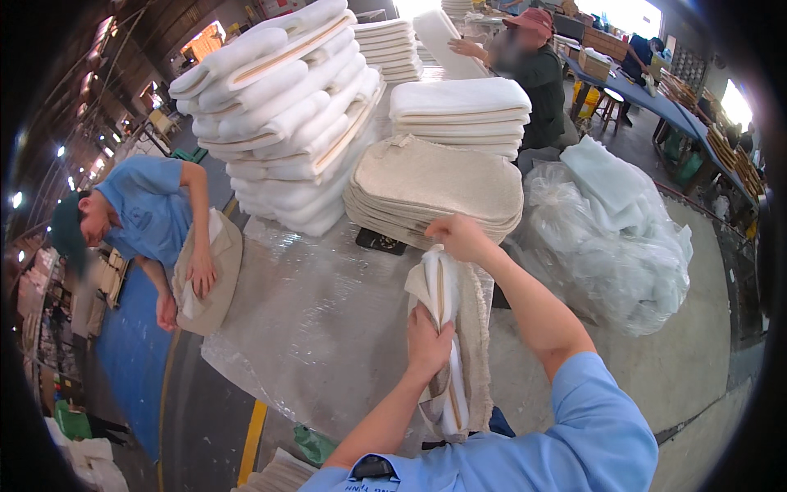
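In front of me a beige fabric cover [477, 353] stands lengthwise toward my body, its long side gaping. Folded white padding [443, 287] with a tan layer along its middle shows inside the opening. My left hand [428, 343] is closed around the padding and the cover's left edge, about halfway along. At the far end of the cover, my right hand [461, 239] has its fingers curled together; what they pinch is hidden. Just beyond it lies a stack of beige covers [438, 180] with rounded corners.
A tall pile of folded white padding [279, 115] rises at the far left of the plastic-covered table [303, 320]. More folded pads [459, 107] sit behind the covers. A bulging clear plastic bag [611, 238] stands right. One co-worker [152, 205] handles a beige cover; another [537, 82] holds padding.
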`<action>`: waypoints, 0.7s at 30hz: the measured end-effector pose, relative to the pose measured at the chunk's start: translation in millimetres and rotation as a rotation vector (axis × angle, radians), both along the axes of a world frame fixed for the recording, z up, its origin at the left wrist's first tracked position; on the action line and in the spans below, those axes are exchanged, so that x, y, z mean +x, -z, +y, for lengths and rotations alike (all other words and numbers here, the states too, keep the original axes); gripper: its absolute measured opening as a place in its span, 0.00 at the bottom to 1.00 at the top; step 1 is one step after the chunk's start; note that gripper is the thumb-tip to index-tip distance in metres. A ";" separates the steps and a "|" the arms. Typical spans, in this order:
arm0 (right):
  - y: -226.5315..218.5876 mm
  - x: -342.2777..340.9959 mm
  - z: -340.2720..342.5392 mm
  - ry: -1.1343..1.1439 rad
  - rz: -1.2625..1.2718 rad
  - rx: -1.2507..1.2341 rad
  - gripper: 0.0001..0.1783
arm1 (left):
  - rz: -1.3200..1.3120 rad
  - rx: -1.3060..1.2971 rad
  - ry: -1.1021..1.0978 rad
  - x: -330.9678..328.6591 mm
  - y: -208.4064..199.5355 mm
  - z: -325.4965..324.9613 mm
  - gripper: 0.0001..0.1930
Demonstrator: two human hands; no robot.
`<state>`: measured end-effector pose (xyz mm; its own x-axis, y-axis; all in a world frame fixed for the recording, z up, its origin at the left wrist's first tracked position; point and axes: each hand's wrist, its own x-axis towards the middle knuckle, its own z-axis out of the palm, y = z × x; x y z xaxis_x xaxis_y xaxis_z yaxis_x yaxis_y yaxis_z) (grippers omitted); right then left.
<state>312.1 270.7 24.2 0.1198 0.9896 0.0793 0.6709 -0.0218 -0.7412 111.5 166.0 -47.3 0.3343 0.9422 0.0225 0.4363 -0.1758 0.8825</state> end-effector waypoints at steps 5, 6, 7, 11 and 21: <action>7.4 -16.1 15.5 -0.230 -0.361 -0.183 0.11 | 0.010 -0.037 -0.005 -1.6 -2.9 0.7 0.33; 9.4 -17.6 17.0 -0.227 -0.394 -0.179 0.12 | 0.017 -0.051 0.004 -1.5 -2.8 1.3 0.34; 11.6 -19.7 18.0 -0.223 -0.428 -0.176 0.12 | 0.024 -0.065 0.015 -1.3 -2.8 2.1 0.35; 29.5 -12.7 8.8 -0.226 -0.469 0.173 0.13 | -0.034 -0.008 -0.004 7.1 -0.9 -2.7 0.34; -36.5 -18.4 -6.9 -0.004 0.456 0.092 0.09 | -0.060 -0.011 0.018 -10.7 6.7 8.2 0.36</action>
<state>293.8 263.8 60.6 0.1591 0.9814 0.1071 0.2760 0.0599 -0.9593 100.8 174.1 -54.1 0.3495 0.9363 0.0331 0.3792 -0.1737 0.9089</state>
